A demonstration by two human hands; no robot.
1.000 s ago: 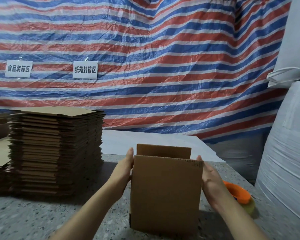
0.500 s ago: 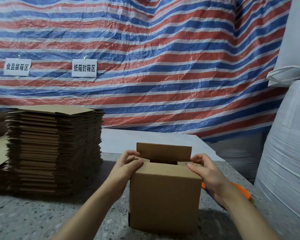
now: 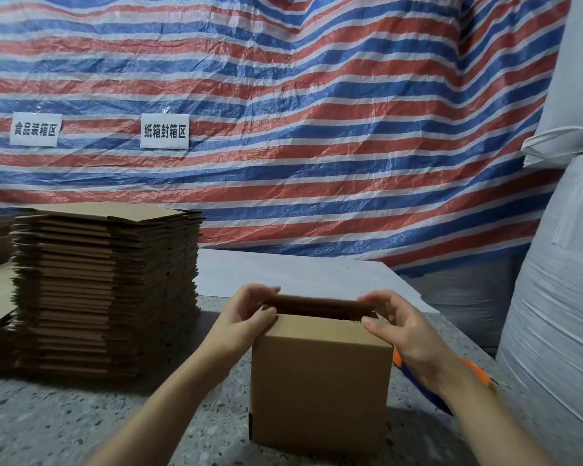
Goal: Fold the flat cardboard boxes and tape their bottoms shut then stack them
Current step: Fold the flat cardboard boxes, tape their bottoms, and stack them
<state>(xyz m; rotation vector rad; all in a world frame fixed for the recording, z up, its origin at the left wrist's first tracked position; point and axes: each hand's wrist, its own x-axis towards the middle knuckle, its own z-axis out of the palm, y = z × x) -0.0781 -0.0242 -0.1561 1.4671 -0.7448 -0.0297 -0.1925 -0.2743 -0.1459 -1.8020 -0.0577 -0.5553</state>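
Standing upright near the bench's (image 3: 64,428) front edge, the cardboard box (image 3: 320,388) has its top flaps pinched by the left hand (image 3: 246,317) and right hand (image 3: 401,327); the stack of flat boxes (image 3: 105,290) sits toward the left edge.

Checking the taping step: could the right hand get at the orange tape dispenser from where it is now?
Probably yes. The tape dispenser lies on the table just under the right hand's wrist, beside the box, with nothing between; the hand must first let go of the flap.
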